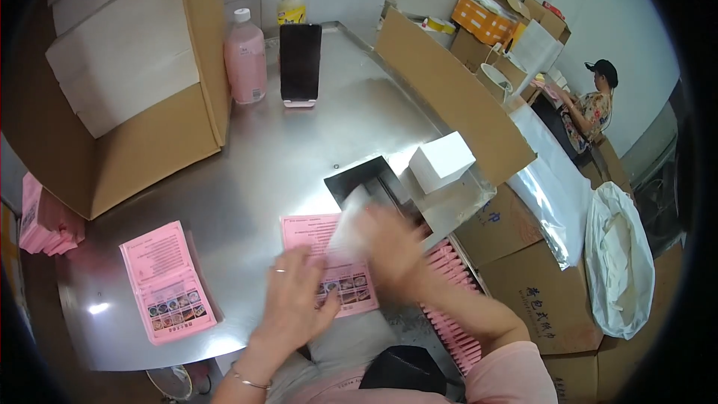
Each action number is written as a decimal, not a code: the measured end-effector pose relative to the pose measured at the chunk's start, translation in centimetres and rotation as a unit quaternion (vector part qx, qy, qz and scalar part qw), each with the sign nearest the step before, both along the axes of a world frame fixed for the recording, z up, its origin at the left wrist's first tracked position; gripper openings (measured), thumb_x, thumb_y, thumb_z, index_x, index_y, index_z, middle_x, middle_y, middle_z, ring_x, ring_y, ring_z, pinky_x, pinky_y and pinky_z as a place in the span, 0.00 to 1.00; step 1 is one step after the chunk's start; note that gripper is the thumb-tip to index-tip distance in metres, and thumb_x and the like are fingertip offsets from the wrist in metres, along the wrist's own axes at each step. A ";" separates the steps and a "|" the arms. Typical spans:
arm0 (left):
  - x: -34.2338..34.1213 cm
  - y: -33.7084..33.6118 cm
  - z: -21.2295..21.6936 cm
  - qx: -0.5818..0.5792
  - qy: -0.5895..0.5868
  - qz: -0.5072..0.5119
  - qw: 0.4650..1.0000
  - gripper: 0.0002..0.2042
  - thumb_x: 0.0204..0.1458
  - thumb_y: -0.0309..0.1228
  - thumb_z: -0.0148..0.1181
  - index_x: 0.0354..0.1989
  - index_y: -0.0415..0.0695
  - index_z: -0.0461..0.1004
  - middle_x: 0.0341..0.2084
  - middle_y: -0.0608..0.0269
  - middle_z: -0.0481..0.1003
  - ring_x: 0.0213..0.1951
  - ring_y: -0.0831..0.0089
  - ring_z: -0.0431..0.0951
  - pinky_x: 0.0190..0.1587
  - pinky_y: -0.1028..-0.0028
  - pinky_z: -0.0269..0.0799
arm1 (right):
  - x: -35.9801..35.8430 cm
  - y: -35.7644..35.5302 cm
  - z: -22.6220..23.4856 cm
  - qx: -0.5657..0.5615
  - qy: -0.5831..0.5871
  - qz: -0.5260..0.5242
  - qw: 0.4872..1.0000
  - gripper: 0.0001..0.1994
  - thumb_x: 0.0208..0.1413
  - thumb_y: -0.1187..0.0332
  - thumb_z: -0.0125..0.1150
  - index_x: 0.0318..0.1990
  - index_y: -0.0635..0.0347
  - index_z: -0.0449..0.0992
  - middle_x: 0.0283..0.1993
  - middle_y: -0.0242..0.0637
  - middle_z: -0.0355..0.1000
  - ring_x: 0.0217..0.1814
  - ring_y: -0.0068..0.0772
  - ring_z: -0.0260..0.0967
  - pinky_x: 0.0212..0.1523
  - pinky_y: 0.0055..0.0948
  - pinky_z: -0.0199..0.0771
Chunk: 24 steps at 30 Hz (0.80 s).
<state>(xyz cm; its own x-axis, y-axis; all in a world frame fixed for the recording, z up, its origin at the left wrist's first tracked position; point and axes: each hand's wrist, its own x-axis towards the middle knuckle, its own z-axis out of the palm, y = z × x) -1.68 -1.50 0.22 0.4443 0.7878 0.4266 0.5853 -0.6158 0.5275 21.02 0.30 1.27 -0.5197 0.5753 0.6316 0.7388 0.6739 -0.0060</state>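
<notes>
In front of me a pink printed sheet (pixel 303 230) with small round pictures lies on the metal table. My left hand (pixel 293 295), wearing a ring and a bracelet, rests over its left side, fingers spread. Smeared by motion, my right hand (pixel 396 251) grips a white folded paper piece (pixel 347 233) above the sheet's upper right. To the left lies a stack of matching pink printed sheets (pixel 168 282). Just beyond my right hand is a dark rectangular opening (pixel 359 178) in the table, partly hidden. A white block of stacked paper (pixel 441 162) sits beside it.
An open carton (pixel 149 157) with white blocks stands left, near pink packets (pixel 48 217). A pink bottle (pixel 245 60), yellow-capped bottle (pixel 292 6) and phone on a stand (pixel 301 63) are at the back. Pink packets (pixel 449 284) line the right edge; a person (pixel 591 108) sits beyond.
</notes>
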 end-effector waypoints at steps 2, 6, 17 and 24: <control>-1.8 -0.3 0.6 0.009 0.052 0.020 0.998 0.31 0.38 0.35 0.69 0.53 0.36 0.70 0.54 0.41 0.67 0.56 0.43 0.67 0.56 0.52 0.61 | -4.5 -5.2 -0.8 -0.038 -0.012 0.157 0.987 0.20 0.50 0.67 0.61 0.51 0.65 0.76 0.50 0.51 0.72 0.56 0.49 0.71 0.69 0.63 0.54; 0.5 -0.2 0.8 0.027 0.114 0.118 0.986 0.39 0.35 0.45 0.69 0.60 0.41 0.68 0.65 0.38 0.59 0.65 0.39 0.57 0.61 0.39 0.51 | -5.3 1.8 -0.4 -0.112 -0.106 -0.043 0.987 0.19 0.48 0.68 0.60 0.48 0.63 0.77 0.38 0.42 0.70 0.45 0.45 0.71 0.68 0.67 0.52; 0.2 -0.6 1.6 -0.048 0.149 0.197 0.968 0.29 0.43 0.49 0.66 0.54 0.49 0.75 0.54 0.41 0.66 0.52 0.47 0.64 0.55 0.49 0.54 | 5.3 4.0 4.3 0.099 -0.030 -0.338 0.935 0.14 0.55 0.68 0.62 0.48 0.64 0.75 0.42 0.45 0.73 0.49 0.47 0.70 0.50 0.47 0.66; -0.6 -0.1 1.3 0.055 0.120 0.111 0.985 0.26 0.40 0.47 0.72 0.45 0.44 0.75 0.51 0.47 0.68 0.51 0.48 0.65 0.57 0.51 0.54 | 9.6 5.4 2.0 0.007 0.040 -0.358 0.933 0.08 0.56 0.68 0.63 0.36 0.64 0.80 0.35 0.44 0.68 0.42 0.45 0.67 0.46 0.46 0.66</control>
